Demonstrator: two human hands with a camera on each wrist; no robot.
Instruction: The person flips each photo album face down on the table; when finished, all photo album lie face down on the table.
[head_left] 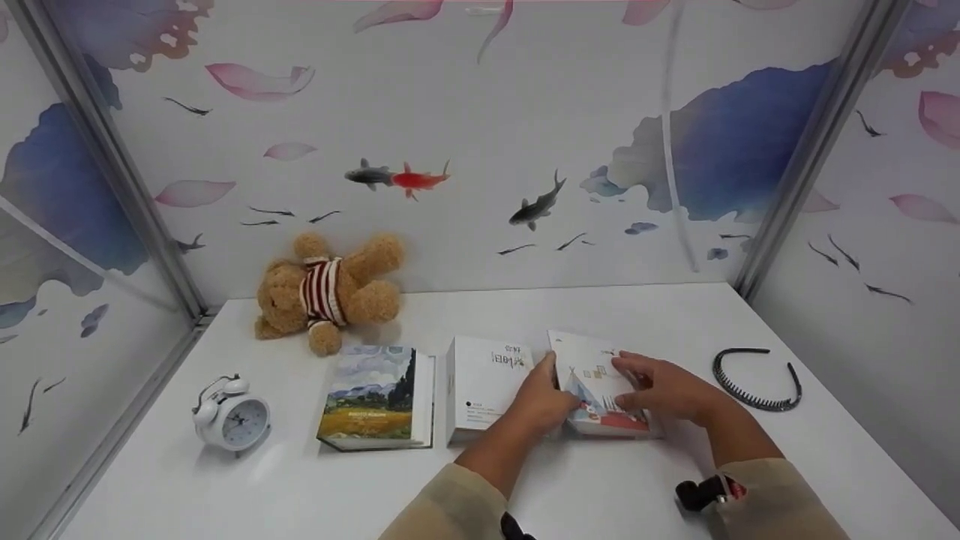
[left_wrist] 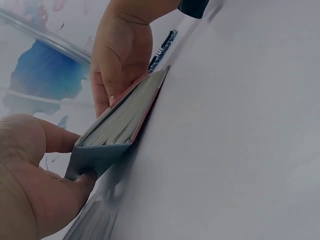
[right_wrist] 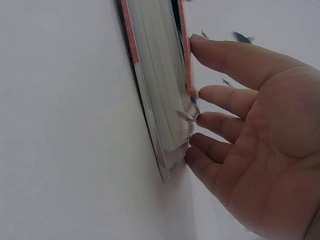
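A thick book (head_left: 589, 351) with a white, blue and red illustrated cover sits to the right of the table's middle, one side tilted up. My left hand (head_left: 544, 399) grips its left edge; the left wrist view shows the thumb on the blue-grey spine (left_wrist: 100, 155). My right hand (head_left: 671, 386) lies over the right part of the cover. In the right wrist view, spread fingertips (right_wrist: 207, 120) touch the book's edge, and the page block (right_wrist: 155, 75) faces the camera. Left of this book lies a white boxy book (head_left: 484, 375), close beside my left hand.
Farther left are a landscape-covered book (head_left: 371, 394) and a white twin-bell alarm clock (head_left: 236, 420). A teddy bear (head_left: 330, 289) in a striped top lies at the back wall. A black toothed headband (head_left: 757, 401) lies right of my right hand. Printed panels enclose the white table (head_left: 600, 495).
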